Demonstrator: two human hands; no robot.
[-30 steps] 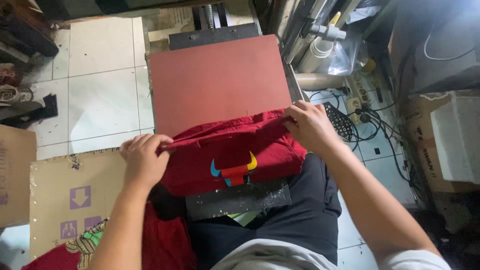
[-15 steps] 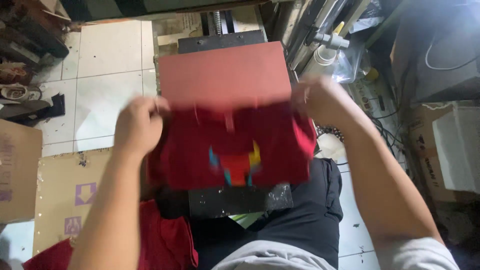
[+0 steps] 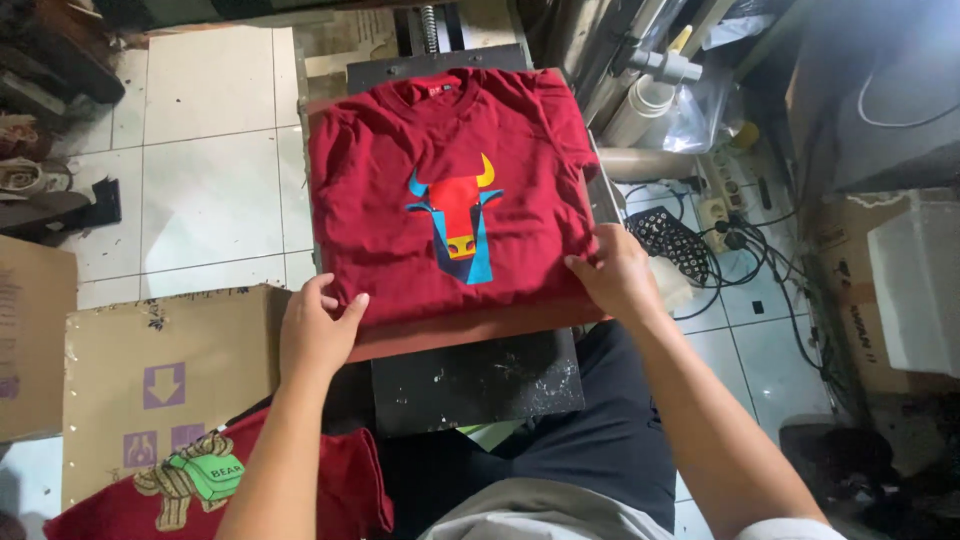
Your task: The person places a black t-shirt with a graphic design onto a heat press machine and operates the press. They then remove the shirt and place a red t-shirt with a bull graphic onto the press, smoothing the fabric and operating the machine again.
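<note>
A red t-shirt [image 3: 400, 160] with a red, blue and yellow bull's head print lies flat, collar away from me, on the red pad of a heat press [image 3: 470, 335]. My left hand [image 3: 315, 330] rests on the shirt's near left hem, fingers spread on the cloth. At the near right hem my right hand [image 3: 620, 275] pinches the cloth's edge.
A black metal base plate [image 3: 480, 385] sticks out under the pad, above my dark trousers. Flat cardboard [image 3: 150, 370] lies on the tiled floor at left, with another red printed shirt [image 3: 200, 490] on it. Cables, a power strip [image 3: 715, 205] and boxes crowd the right.
The folded shirt was lifted, flipped out and spread over the pad, print side up. Both hands moved from its upper fold down to the near hem.
</note>
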